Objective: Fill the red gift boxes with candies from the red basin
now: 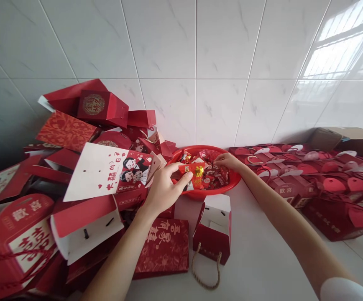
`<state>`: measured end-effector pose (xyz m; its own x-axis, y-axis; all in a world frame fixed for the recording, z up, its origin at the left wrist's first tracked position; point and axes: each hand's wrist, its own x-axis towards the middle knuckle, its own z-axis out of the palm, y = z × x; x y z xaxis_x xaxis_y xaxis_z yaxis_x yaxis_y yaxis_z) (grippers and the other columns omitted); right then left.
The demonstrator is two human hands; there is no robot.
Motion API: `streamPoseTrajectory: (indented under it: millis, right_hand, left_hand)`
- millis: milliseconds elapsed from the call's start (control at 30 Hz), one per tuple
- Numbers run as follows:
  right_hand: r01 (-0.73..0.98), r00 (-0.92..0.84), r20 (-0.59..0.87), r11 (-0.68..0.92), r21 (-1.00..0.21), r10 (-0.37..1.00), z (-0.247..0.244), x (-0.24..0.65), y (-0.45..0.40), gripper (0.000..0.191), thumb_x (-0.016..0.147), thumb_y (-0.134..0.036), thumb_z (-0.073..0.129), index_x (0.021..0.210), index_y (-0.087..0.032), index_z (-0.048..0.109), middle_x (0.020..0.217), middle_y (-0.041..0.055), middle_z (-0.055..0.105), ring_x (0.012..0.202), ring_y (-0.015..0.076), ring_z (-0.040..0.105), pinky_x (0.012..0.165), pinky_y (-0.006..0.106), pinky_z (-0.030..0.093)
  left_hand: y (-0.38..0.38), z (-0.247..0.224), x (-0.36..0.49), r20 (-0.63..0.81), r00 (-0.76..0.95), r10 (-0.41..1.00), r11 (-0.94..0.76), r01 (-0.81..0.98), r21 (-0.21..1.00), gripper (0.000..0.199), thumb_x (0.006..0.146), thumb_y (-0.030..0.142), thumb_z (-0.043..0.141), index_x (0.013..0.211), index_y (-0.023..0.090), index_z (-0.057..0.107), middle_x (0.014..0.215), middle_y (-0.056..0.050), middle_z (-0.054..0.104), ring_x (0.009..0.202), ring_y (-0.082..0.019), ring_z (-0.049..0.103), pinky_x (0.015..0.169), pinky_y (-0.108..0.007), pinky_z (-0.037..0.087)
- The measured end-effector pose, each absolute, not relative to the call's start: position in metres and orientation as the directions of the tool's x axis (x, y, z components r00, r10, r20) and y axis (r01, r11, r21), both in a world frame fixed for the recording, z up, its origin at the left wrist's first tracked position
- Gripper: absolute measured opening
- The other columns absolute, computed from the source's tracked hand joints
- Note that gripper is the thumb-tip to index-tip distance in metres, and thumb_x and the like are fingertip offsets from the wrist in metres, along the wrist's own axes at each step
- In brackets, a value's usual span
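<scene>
My left hand point(165, 188) is closed around a red and gold candy packet point(195, 173), thumb on its near face, over the left side of a red plastic basket point(197, 193). Wrapped candies point(216, 175) fill the basket. At its right side my right hand point(228, 161) reaches in with bent fingers at the candies; the fingertips are partly hidden, and whatever they may hold does not show. Just in front of the basket stands an open red gift box point(211, 234) with a white inside and a rope handle point(205, 286) hanging toward me.
A heap of red boxes point(103, 108) leans on the tiled wall point(169, 50) at left, with a white-flapped box point(106, 171) near my left forearm. Rows of closed red gift boxes point(341, 213) stand at right. A brown cardboard box point(347, 138) sits behind them.
</scene>
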<state>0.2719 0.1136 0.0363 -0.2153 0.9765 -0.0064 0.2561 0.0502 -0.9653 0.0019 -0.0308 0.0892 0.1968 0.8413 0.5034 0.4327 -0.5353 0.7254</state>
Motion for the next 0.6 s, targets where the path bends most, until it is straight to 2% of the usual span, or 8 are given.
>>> streamPoseTrajectory:
  millis: [100,233,333,433,500,600]
  right_hand:
    - [0.286,-0.265,-0.044,0.035,-0.958,0.963,0.042,0.265,0.111,0.019,0.054,-0.013,0.082,0.051,-0.016,0.064,0.043,-0.0028,0.053,0.04,0.0066,0.041,0.036,0.02,0.026]
    - [0.221,-0.334,-0.061,0.016,-0.975,0.94,0.058,0.252,0.092,0.019,0.063,-0.028,0.082,0.063,-0.016,0.067,0.048,-0.003,0.053,0.04,0.0056,0.035,0.036,0.021,0.024]
    - [0.037,-0.349,0.01,0.024,-0.999,0.937,0.076,0.237,0.064,0.025,0.07,-0.038,0.079,0.073,-0.018,0.065,0.058,-0.0042,0.052,0.043,0.0039,0.031,0.038,0.021,0.026]
    - [-0.283,-0.349,0.12,0.018,-0.959,0.929,0.091,0.221,0.026,0.023,0.073,-0.036,0.078,0.079,-0.018,0.065,0.062,-0.0044,0.053,0.042,0.0032,0.028,0.036,0.02,0.024]
    - [-0.359,-0.391,0.135,-0.016,-0.933,0.911,0.096,0.211,0.0,0.021,0.075,-0.035,0.078,0.079,-0.019,0.065,0.062,-0.0037,0.055,0.041,0.0036,0.032,0.035,0.018,0.026]
    - [-0.347,-0.457,0.115,-0.058,-0.936,0.882,0.092,0.203,-0.028,0.024,0.075,-0.035,0.08,0.074,-0.018,0.064,0.065,-0.0014,0.062,0.045,0.0073,0.048,0.042,0.021,0.042]
  left_hand:
    - [-0.031,0.089,0.001,0.495,0.189,0.848,-0.523,0.444,0.727,0.024,0.087,0.04,0.063,0.094,0.018,0.073,0.099,-0.007,0.078,0.093,-0.027,0.071,0.087,-0.039,0.054]
    - [-0.031,0.09,-0.001,0.478,0.179,0.86,-0.503,0.459,0.732,0.03,0.087,0.042,0.064,0.101,0.018,0.073,0.11,-0.01,0.077,0.103,-0.029,0.07,0.091,-0.041,0.053]
    - [-0.031,0.09,0.0,0.493,0.194,0.848,-0.523,0.46,0.717,0.028,0.088,0.041,0.064,0.101,0.019,0.074,0.109,-0.009,0.077,0.101,-0.028,0.07,0.092,-0.041,0.053]
    - [-0.031,0.09,0.0,0.51,0.199,0.837,-0.54,0.454,0.709,0.026,0.088,0.04,0.064,0.099,0.019,0.074,0.105,-0.008,0.078,0.098,-0.027,0.07,0.092,-0.04,0.053]
    - [-0.032,0.092,-0.001,0.521,0.18,0.834,-0.541,0.452,0.709,0.026,0.088,0.041,0.065,0.096,0.018,0.074,0.1,-0.008,0.078,0.093,-0.027,0.071,0.089,-0.039,0.054]
    - [-0.032,0.095,-0.003,0.545,0.153,0.824,-0.549,0.453,0.703,0.026,0.087,0.042,0.066,0.092,0.018,0.073,0.092,-0.006,0.077,0.087,-0.025,0.07,0.083,-0.036,0.054]
